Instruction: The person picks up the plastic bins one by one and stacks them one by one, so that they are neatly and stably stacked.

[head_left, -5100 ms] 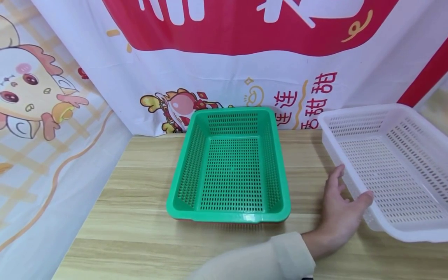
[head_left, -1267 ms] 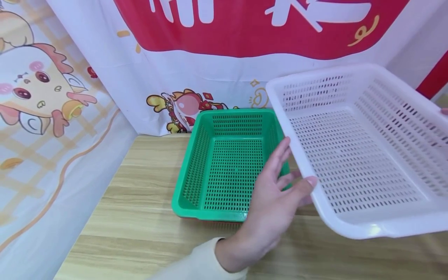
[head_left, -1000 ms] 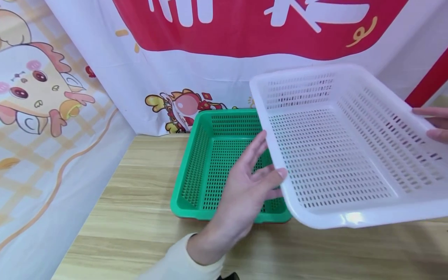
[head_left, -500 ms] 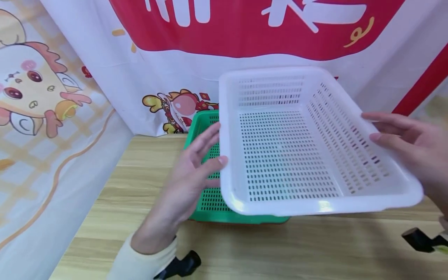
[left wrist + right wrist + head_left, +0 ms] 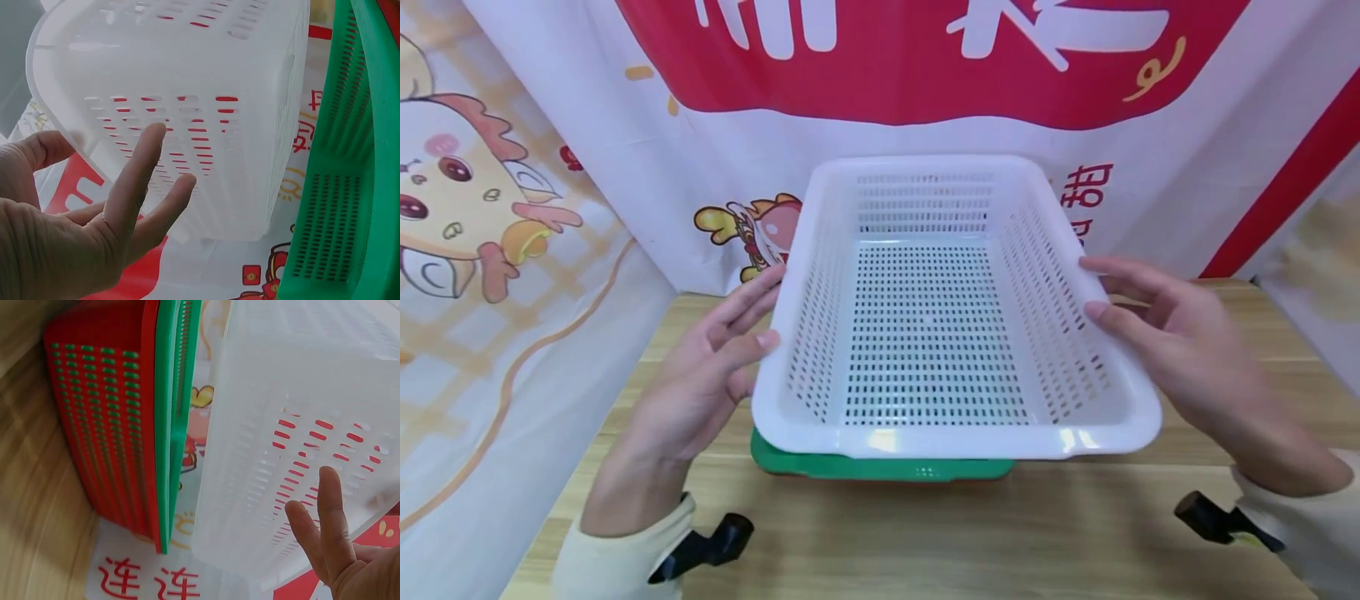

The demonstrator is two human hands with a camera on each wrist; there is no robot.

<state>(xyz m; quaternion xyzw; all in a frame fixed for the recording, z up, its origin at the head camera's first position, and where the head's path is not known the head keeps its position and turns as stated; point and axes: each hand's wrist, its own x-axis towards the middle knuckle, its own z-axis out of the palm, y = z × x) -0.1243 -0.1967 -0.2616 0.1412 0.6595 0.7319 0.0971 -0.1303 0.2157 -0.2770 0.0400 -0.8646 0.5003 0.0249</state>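
A white perforated plastic basket (image 5: 955, 440) hangs in the air in the middle of the head view, its opening facing me. My left hand (image 5: 696, 379) holds its left rim, thumb on the edge and fingers spread along the outer wall. On the opposite rim my right hand (image 5: 1183, 354) grips likewise, its fingertips against the slotted side. Below the white basket, mostly hidden by it in the head view, is a green basket (image 5: 880, 468). The right wrist view shows that green one nested in a red basket (image 5: 103, 431), with a gap between their rims and the white basket.
The nested baskets stand on a wood-grain table (image 5: 1000, 533). Behind it hangs a white and red printed cloth (image 5: 925, 83), and another patterned cloth (image 5: 565, 400) runs along the left side. Black wrist mounts (image 5: 715, 546) stick out below both sleeves.
The white basket has been lifted off the table at the right and carried left, over the green basket. The right hand has come into view on its right rim; the left hand has moved left with it.
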